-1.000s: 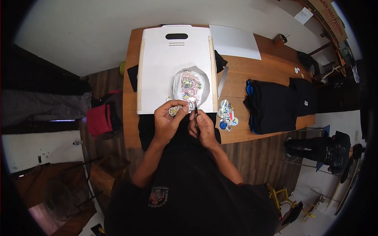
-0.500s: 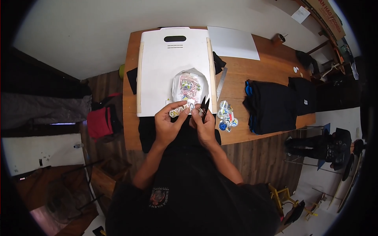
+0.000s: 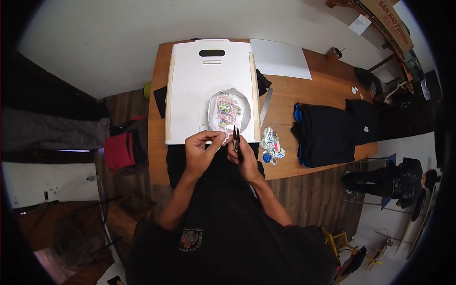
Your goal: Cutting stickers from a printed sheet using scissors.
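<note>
My left hand [image 3: 200, 148] pinches a small white-edged sticker cutout [image 3: 222, 137] between thumb and fingers, over the near edge of a white board [image 3: 190, 95]. Beside it, my right hand [image 3: 245, 161] is closed around black-bladed thread snips [image 3: 236, 138], with the blades pointing away from me. Their tips are close to the cutout; whether they touch it I cannot tell. Just beyond my hands stands a round white container [image 3: 212, 107] with colourful printed pieces and pinkish strips inside. Several blue, white and green cutouts [image 3: 270, 147] lie in a heap to the right.
The board rests on a wooden table [image 3: 289, 95]. Further right are a metal ruler [image 3: 267, 105], folded black garments [image 3: 327, 133] and a white sheet [image 3: 280, 59]. A brown cup [image 3: 334, 54] stands at the back. Black cloth [image 3: 178, 161] hangs at the near edge.
The cutout has turned in my left fingers, so its lettered face no longer shows. The snips have swung more upright and leftward, their blades closer together. The whole view has shifted slightly.
</note>
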